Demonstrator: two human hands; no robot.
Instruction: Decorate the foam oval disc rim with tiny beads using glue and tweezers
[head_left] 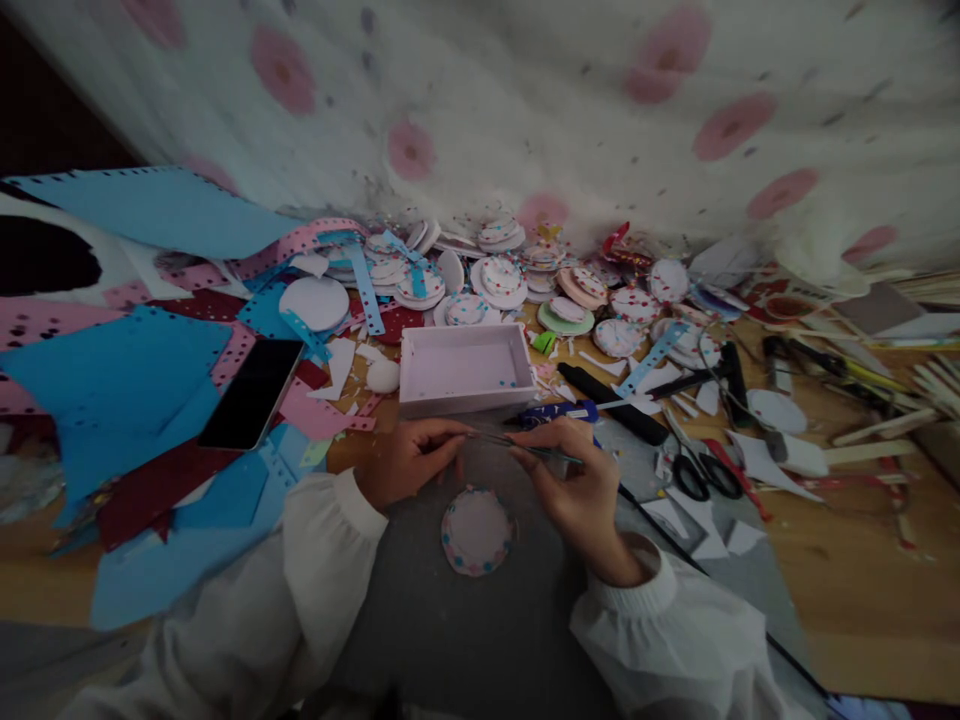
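My right hand [577, 485] grips a pair of thin metal tweezers [493, 438], their points directed left. The tips meet the fingertips of my left hand [411, 460], which are pinched together on something too small to make out. Just below both hands, a round pale disc [478, 535] edged with blue, pink and red dots lies flat on the grey mat [465, 650]. Beyond the hands stands a shallow white box [465, 406] with a few tiny blue bits inside.
A blue glue gun [559, 413] and black-handled scissors [705, 475] lie to the right. Decorated round discs [499, 283] are heaped behind the box. On the left, a phone [251, 395] rests on blue, pink and red sheets [112, 370]. Wooden sticks [885, 425] lie far right.
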